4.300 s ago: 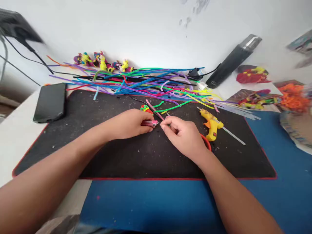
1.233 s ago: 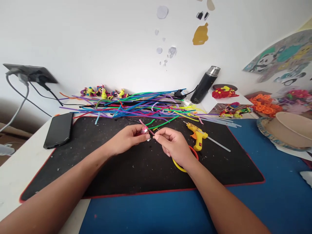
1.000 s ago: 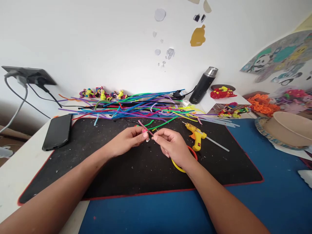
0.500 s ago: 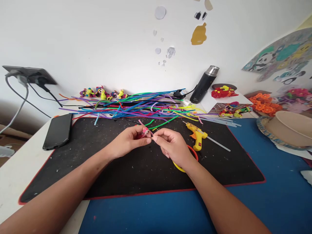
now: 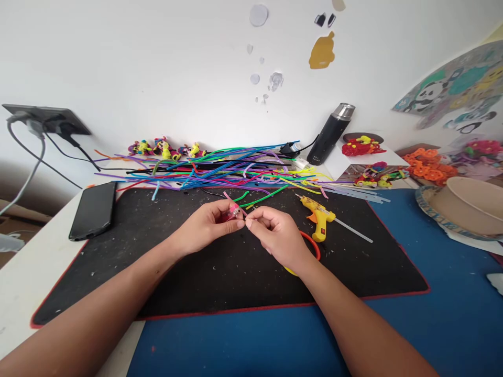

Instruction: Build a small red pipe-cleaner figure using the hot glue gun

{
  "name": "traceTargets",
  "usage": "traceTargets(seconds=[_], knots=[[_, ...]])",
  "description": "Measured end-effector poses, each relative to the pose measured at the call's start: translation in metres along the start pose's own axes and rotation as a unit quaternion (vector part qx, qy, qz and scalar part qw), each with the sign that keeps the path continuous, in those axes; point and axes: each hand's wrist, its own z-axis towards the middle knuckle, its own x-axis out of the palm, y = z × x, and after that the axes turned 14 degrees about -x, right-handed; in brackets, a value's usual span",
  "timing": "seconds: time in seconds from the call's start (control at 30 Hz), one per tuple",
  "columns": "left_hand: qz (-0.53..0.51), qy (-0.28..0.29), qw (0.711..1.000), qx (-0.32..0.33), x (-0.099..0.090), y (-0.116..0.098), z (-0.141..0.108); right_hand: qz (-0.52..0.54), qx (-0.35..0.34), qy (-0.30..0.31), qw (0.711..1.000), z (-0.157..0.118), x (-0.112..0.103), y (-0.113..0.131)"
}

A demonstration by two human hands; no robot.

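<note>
The left hand [image 5: 206, 225], at the centre of the frame, is closed around a small pink piece [image 5: 233, 210], only partly visible between thumb and fingers. The right hand [image 5: 277, 230] has thumb and forefinger pinched together on the lower end of a thin pink stem [image 5: 227, 196], which slants from upper left behind the pink piece; the exact contact is too small to make out. The two hands meet at the fingertips.

Just right of centre, the right hand and wrist partly cover a red-and-yellow ring [image 5: 315, 246]. Beside it lies a yellow glue gun [image 5: 320, 215] with a clear stick. Green stems [image 5: 267, 198] lie just above the hands. Across the middle of the frame runs a tangle of coloured stems [image 5: 220, 170], with small figures [image 5: 167, 150] at its upper left. A phone [image 5: 92, 210] lies at left; a black flask [image 5: 331, 135] leans at upper right.

The black mat [image 5: 188, 288], red-edged and flecked with scraps, overlaps a blue covering [image 5: 243, 340]. Behind rises a white wall [image 5: 176, 63].
</note>
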Motion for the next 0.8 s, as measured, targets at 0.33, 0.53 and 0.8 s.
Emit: traceTargets(seconds=[0.33, 0.53, 0.8], knots=[[-0.005, -0.006, 1.0, 0.023, 0.0016, 0.0018, -0.001, -0.065, -0.01, -0.005, 0.998, 0.0002, 0.0011, 0.0034], [-0.003, -0.003, 1.0, 0.018, 0.0008, 0.0017, -0.0003, -0.085, -0.023, -0.01, 0.996, -0.0004, 0.0024, 0.0053], [-0.012, -0.006, 1.0, -0.003, -0.0013, -0.0003, -0.0007, -0.106, -0.036, -0.017, 0.994, 0.0003, 0.0022, 0.0067]])
